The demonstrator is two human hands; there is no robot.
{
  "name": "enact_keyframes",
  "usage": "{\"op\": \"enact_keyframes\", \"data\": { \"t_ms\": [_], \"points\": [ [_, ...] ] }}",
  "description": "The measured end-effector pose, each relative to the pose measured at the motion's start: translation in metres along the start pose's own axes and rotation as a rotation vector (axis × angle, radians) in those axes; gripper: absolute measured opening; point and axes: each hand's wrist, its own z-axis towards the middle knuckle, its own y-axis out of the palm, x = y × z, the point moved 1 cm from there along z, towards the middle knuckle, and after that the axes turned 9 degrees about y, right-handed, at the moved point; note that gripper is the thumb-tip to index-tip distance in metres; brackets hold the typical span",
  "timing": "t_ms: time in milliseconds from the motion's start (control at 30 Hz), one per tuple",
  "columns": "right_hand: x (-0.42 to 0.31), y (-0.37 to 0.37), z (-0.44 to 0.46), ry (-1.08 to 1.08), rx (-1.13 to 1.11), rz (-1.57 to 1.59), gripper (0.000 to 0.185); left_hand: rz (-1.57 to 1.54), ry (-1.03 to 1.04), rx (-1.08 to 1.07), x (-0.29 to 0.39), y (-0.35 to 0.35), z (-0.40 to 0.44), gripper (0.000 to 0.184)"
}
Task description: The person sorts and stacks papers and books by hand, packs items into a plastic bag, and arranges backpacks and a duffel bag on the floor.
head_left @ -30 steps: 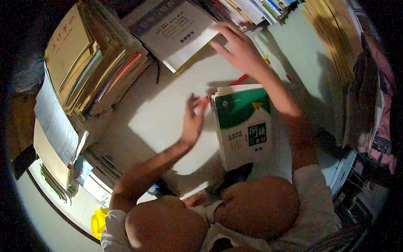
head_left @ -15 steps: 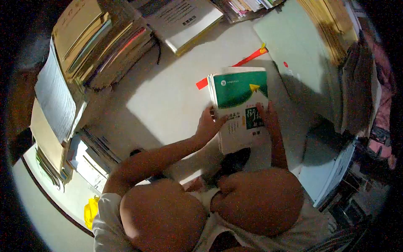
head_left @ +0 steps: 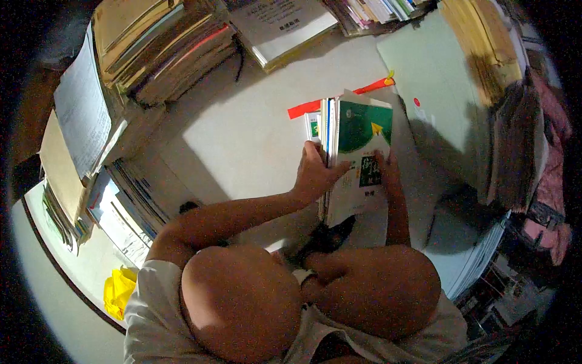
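Observation:
A stack of books with a green-and-white cover on top is held in front of my knees, its spines fanning out toward the left. My left hand grips the stack's left side, thumb over the cover and fingers around the spines. On the right side my right hand clasps the edge, its fingertips on the cover. Just beyond the stack a red strip lies on the pale floor, partly hidden by the books. A small second green-and-white cover peeks out at the left.
Tied book piles stand at the back left, with a white-covered pile beside them. Brown-edged stacks line the right, near a pale green sheet. Papers and a yellow bag lie at left.
The stack has tilted and fanned, showing more spines and a second cover on its left. My left hand has spread further around that side. The camera view has shifted slightly.

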Motion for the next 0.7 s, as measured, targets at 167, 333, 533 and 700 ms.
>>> {"op": "enact_keyframes", "data": {
  "t_ms": [167, 333, 533, 700],
  "points": [
    [-0.007, 0.002, -0.008, 0.020, -0.004, 0.140, 0.056, 0.100, 0.045, 0.063, 0.006, 0.010, -0.006, 0.071],
    [0.014, -0.006, -0.001, 0.144, -0.026, 0.266, 0.058, -0.127, 0.053, 0.040, 0.005, 0.022, -0.002, 0.073],
    [0.021, -0.005, 0.005, 0.100, 0.035, 0.262, 0.057, -0.131, 0.096, 0.037, 0.009, 0.019, -0.004, 0.091],
    [0.020, -0.005, 0.010, 0.053, -0.044, 0.246, 0.051, -0.081, -0.064, -0.153, 0.025, -0.027, 0.027, 0.094]
  ]
}}
